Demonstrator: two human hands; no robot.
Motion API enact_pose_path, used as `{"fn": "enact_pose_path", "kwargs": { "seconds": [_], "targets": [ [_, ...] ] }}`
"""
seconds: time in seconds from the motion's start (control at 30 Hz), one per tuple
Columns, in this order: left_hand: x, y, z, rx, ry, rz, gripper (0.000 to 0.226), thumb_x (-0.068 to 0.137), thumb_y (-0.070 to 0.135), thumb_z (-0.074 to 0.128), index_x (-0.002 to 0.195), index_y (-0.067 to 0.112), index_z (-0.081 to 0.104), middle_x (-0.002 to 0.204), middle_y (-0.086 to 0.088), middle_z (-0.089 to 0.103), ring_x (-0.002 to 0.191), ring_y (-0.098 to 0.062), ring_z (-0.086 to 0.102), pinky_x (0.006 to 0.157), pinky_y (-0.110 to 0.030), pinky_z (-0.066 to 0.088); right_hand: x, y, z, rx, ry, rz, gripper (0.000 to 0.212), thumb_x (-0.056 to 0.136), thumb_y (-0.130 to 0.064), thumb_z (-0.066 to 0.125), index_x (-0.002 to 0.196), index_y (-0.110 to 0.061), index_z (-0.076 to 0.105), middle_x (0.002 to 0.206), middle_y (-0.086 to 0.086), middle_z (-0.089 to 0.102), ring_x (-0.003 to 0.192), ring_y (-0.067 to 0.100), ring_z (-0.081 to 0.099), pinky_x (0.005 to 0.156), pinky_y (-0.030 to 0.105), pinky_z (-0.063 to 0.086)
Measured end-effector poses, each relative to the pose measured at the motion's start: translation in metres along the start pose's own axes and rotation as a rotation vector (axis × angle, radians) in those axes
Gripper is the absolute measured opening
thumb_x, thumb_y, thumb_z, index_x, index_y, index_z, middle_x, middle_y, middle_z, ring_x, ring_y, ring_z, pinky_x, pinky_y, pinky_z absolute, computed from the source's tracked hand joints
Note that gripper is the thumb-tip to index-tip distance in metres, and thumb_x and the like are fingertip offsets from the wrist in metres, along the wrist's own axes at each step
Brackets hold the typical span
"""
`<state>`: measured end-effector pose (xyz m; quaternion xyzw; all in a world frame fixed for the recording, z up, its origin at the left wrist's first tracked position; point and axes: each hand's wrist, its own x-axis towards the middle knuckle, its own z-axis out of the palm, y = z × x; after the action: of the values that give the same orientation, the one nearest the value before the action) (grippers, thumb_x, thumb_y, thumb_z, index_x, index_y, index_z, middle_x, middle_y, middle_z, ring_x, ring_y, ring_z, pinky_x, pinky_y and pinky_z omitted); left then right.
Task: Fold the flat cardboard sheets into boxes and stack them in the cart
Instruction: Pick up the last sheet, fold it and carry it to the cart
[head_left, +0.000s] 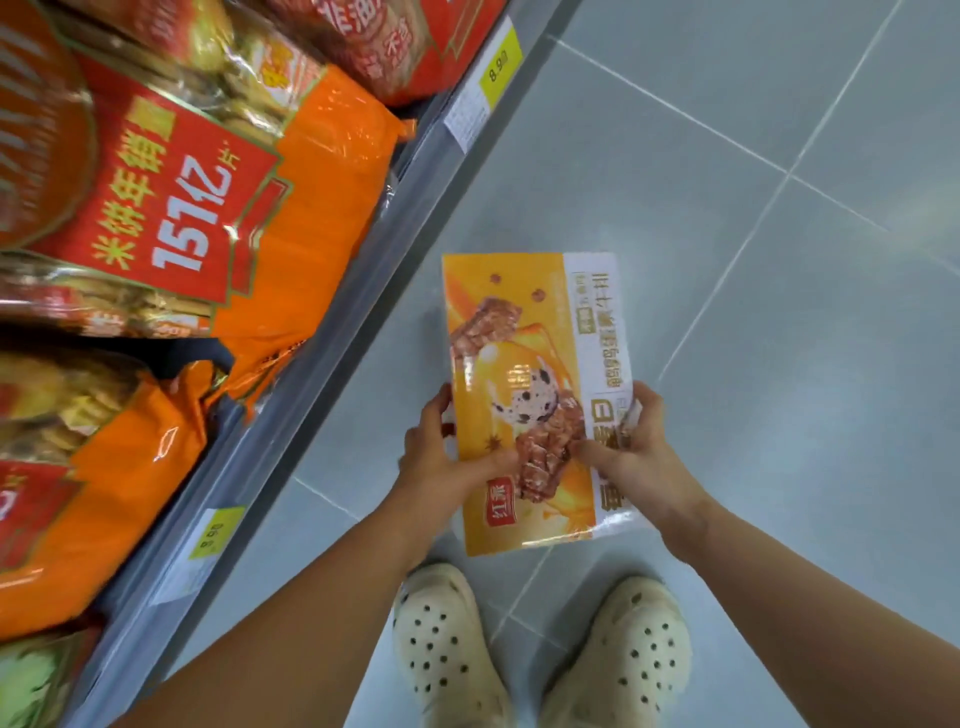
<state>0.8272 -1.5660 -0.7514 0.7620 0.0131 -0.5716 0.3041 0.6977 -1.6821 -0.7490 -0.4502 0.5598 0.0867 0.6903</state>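
A flat glossy cardboard sheet (535, 358), printed yellow and white with pictures of food, is held out level above the floor in front of me. My left hand (441, 457) grips its left edge, thumb lying across the printed face. My right hand (631, 457) grips the right edge, thumb on top and fingers curled under. The sheet is flat, with no side raised. No cart is in view.
A shop shelf (322, 374) runs along the left, packed with orange and red snack bags (171, 218) and yellow price tags (501, 65). Grey tiled floor (753, 260) lies ahead and to the right. My feet in cream clogs (540, 654) stand below the sheet.
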Motion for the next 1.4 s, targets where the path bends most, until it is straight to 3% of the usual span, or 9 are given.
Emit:
{"fn": "enact_pose_path", "kwargs": {
  "seconds": [0.17,0.4,0.57,0.67,0.8,0.97,1.07,1.23,1.4],
  "targets": [
    [-0.077,0.055,-0.003,0.092,-0.090,0.199,0.086,0.073,0.022,0.074,0.127,0.053,0.016,0.122,0.001,0.019,0.120,-0.015,0.027,0.096,-0.026,0.036,-0.092,-0.025,-0.015,0.191,0.073,0.092,0.053,0.087,-0.007,0.057,0.123,-0.025,0.021,0.096,-0.005,0.057,0.073,0.005,0.061,0.052,0.017,0.051],
    [-0.208,0.168,-0.009,0.382,-0.035,0.516,0.077,0.045,0.046,0.066,0.107,0.062,0.023,0.115,0.011,0.018,0.120,-0.010,0.022,0.097,-0.026,0.024,-0.216,-0.099,-0.041,0.240,0.031,0.113,0.063,0.086,-0.029,0.057,0.138,-0.027,0.022,0.122,0.001,0.056,0.112,0.023,0.055,0.100,0.044,0.041],
    [-0.317,0.249,-0.030,0.615,0.136,0.794,0.100,0.043,0.037,0.067,0.135,0.023,0.030,0.125,-0.001,0.029,0.124,-0.021,0.031,0.100,-0.025,0.022,-0.316,-0.187,-0.060,0.203,-0.024,-0.047,0.073,0.087,-0.031,0.055,0.143,-0.037,0.010,0.133,0.000,0.047,0.119,0.018,0.048,0.100,0.035,0.039],
    [-0.376,0.285,-0.045,0.729,0.206,0.923,0.100,0.041,0.051,0.060,0.133,0.030,0.026,0.128,-0.005,0.033,0.123,-0.022,0.033,0.102,-0.033,0.028,-0.374,-0.243,-0.060,0.126,0.065,-0.295,0.082,0.083,-0.020,0.062,0.142,-0.039,0.009,0.134,-0.006,0.039,0.118,0.013,0.048,0.093,0.025,0.044],
    [-0.459,0.319,-0.070,0.806,0.266,1.002,0.107,0.037,0.067,0.043,0.136,0.029,0.027,0.130,-0.006,0.032,0.121,-0.017,0.030,0.100,-0.037,0.030,-0.447,-0.297,-0.059,-0.221,0.365,-0.714,0.096,0.070,-0.009,0.076,0.142,-0.022,0.012,0.127,-0.013,0.033,0.122,0.010,0.037,0.101,0.022,0.033],
    [-0.536,0.335,-0.104,0.876,0.249,1.001,0.109,0.043,0.054,0.070,0.138,0.031,0.021,0.134,-0.001,0.022,0.126,-0.021,0.029,0.098,-0.033,0.027,-0.513,-0.334,-0.061,-0.781,0.556,-0.887,0.104,0.059,-0.026,0.083,0.139,-0.032,0.018,0.148,0.026,0.011,0.139,0.041,0.012,0.112,0.042,0.014],
    [-0.572,0.337,-0.123,1.009,0.229,1.075,0.107,0.037,0.061,0.050,0.134,0.039,0.010,0.134,0.002,0.019,0.125,-0.017,0.026,0.090,-0.026,0.024,-0.537,-0.351,-0.060,-1.047,0.652,-1.037,0.106,0.049,-0.029,0.086,0.133,-0.030,0.021,0.143,0.036,0.022,0.130,0.057,0.022,0.103,0.061,0.019],
    [-0.616,0.327,-0.154,1.217,0.203,1.163,0.095,0.049,0.054,0.055,0.126,0.047,-0.002,0.136,0.004,0.015,0.126,-0.012,0.018,0.083,-0.018,0.012,-0.585,-0.388,-0.042,-1.546,0.346,-0.820,0.122,0.065,-0.048,0.073,0.140,-0.031,-0.022,0.153,-0.002,-0.019,0.142,0.025,-0.016,0.113,0.054,-0.002],
    [-0.646,0.301,-0.172,1.159,0.277,1.193,0.088,0.048,0.069,0.040,0.123,0.055,-0.003,0.128,0.016,0.012,0.129,-0.012,0.019,0.101,-0.023,0.016,-0.601,-0.399,-0.021,-1.674,0.118,-0.911,0.114,0.063,-0.052,0.071,0.144,-0.030,-0.007,0.143,0.000,0.019,0.133,0.025,0.020,0.110,0.038,0.029]
  ]
}}
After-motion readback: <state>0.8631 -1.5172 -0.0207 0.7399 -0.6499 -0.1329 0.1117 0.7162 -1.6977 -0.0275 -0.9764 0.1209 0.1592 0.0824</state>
